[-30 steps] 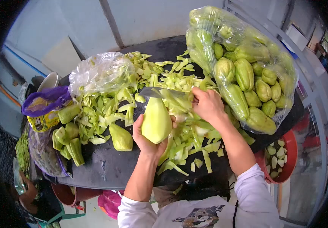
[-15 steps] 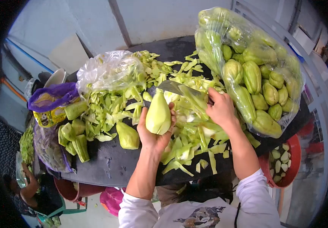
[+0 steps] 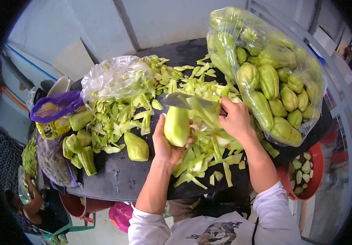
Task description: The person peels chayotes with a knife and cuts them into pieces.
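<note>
My left hand (image 3: 165,147) is wrapped round a pale green peeled chayote (image 3: 176,128), held upright above the table. In my right hand (image 3: 237,118) is a knife (image 3: 180,101), gripped by its handle. Its broad blade points left and lies at the chayote's top end, with a strip of peel hanging by it. Beneath both hands spreads a heap of chayote peelings (image 3: 200,155). Another chayote (image 3: 136,147) rests on the dark table left of my left hand. Part of the knife handle is hidden by my fingers.
A clear plastic bag of whole chayotes (image 3: 269,85) stands at the right. Leftward lie more chayotes (image 3: 87,160), a crumpled plastic bag (image 3: 116,77) and a purple net bag (image 3: 57,163). A red bucket (image 3: 318,179) holds cut pieces. Another person's hand (image 3: 33,196) shows at far left.
The chayote in my left hand has turned and shifted slightly right. The knife blade has moved a little left and down, onto the chayote's top.
</note>
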Demonstrator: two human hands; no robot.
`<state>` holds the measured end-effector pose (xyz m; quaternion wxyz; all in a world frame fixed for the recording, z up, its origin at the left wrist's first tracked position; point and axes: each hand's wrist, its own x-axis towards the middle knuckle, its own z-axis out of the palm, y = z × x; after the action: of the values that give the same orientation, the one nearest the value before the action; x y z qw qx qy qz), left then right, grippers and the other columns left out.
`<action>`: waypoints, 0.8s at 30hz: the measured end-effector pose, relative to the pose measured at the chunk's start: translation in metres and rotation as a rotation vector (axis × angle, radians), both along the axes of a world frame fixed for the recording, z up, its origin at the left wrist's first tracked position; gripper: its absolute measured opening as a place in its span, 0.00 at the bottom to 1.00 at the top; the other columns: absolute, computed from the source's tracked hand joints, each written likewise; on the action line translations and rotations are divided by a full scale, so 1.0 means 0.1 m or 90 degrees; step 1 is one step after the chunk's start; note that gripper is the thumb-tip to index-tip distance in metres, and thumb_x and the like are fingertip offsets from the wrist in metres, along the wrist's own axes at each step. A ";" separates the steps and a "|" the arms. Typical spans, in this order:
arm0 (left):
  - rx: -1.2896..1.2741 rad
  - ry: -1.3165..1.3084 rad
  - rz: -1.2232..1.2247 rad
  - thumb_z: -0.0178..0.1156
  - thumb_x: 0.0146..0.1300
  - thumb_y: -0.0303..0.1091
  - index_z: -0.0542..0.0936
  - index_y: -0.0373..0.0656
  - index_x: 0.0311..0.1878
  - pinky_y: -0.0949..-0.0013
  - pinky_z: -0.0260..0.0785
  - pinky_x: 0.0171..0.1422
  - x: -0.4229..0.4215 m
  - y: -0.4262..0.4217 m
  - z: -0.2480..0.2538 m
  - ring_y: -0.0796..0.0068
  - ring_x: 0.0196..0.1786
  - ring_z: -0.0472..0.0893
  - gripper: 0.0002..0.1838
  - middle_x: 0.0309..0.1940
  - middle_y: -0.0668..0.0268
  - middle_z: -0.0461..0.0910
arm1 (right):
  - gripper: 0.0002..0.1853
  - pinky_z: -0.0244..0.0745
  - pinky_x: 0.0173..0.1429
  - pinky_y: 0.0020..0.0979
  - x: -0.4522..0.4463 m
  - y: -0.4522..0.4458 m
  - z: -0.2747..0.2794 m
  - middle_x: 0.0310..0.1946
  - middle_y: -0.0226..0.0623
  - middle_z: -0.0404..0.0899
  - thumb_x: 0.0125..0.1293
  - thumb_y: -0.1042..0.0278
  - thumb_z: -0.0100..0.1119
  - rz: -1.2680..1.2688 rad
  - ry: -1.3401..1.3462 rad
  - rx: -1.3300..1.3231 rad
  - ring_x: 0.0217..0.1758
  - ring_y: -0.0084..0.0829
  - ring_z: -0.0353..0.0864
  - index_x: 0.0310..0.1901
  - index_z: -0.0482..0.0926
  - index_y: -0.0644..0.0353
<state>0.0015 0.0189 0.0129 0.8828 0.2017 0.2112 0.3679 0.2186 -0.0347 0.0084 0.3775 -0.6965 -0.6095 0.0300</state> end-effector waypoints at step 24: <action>-0.117 -0.025 0.052 0.47 0.70 0.62 0.76 0.43 0.56 0.56 0.77 0.51 -0.04 -0.01 -0.16 0.59 0.44 0.83 0.31 0.44 0.57 0.82 | 0.12 0.72 0.27 0.34 -0.51 -0.10 -0.03 0.19 0.30 0.75 0.51 0.63 0.67 0.144 -0.322 0.206 0.22 0.32 0.79 0.29 0.71 0.53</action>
<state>-0.0030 0.0177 -0.0031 0.8860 0.1036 0.2344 0.3864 0.1677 -0.0450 0.0058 0.3141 -0.5405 -0.7544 -0.2000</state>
